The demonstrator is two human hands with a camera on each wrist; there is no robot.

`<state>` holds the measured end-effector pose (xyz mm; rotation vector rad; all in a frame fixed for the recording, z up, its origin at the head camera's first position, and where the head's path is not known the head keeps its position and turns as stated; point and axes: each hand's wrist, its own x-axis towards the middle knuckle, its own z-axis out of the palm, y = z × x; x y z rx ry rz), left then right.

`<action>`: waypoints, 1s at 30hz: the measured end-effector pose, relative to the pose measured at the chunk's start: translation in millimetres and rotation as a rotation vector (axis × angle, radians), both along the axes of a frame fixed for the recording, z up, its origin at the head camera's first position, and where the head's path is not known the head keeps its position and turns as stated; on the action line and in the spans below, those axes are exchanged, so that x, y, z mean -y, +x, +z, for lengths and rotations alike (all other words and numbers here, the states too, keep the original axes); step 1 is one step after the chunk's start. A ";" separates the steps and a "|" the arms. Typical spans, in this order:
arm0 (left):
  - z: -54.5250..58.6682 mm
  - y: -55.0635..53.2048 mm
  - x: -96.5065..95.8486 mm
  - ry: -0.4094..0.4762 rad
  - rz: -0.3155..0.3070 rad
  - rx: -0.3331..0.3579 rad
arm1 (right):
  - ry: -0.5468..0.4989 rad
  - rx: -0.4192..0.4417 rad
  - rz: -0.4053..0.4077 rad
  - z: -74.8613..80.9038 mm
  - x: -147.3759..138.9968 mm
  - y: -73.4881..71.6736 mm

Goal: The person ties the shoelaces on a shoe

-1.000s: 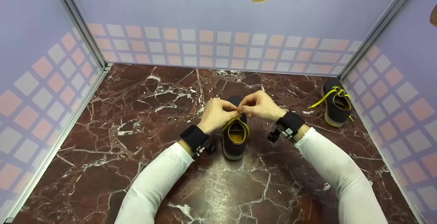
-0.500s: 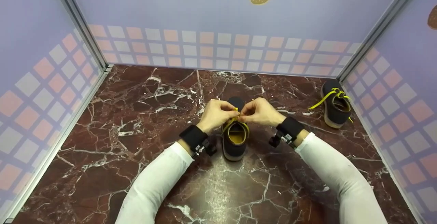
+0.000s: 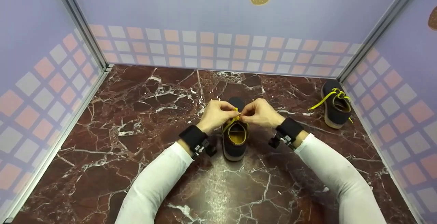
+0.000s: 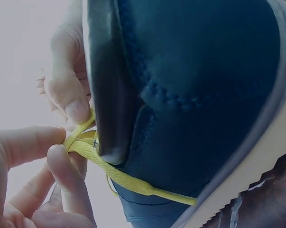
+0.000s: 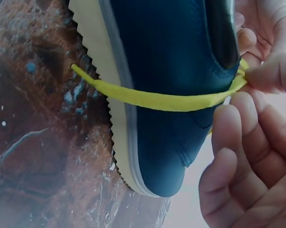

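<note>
A dark shoe with a yellow inside stands on the floor in the head view, toe pointing away. Over its tongue, my left hand pinches the yellow shoelace between thumb and forefinger. My right hand meets it from the other side and pinches the lace too, thumb against forefinger. In the left wrist view the lace crosses itself at the fingertips. One loose lace end hangs down the shoe's side in each wrist view. The exact knot is partly hidden by fingers.
A second dark shoe with a yellow lace tied in a bow stands at the right, close to the side wall. Dark red marbled floor lies all round. Pale purple panels with pink and white squares enclose the back and sides.
My right hand has come down and slightly nearer since a second ago, then shifted a little right. The left hand has lowered slightly. Yellow lace now shows above the left fingertips.
</note>
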<state>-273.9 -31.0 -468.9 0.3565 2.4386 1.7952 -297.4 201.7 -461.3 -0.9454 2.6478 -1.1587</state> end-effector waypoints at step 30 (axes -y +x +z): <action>5.9 2.0 4.2 -0.172 -0.062 -0.238 | 0.039 -0.411 0.099 -15.8 10.9 -2.9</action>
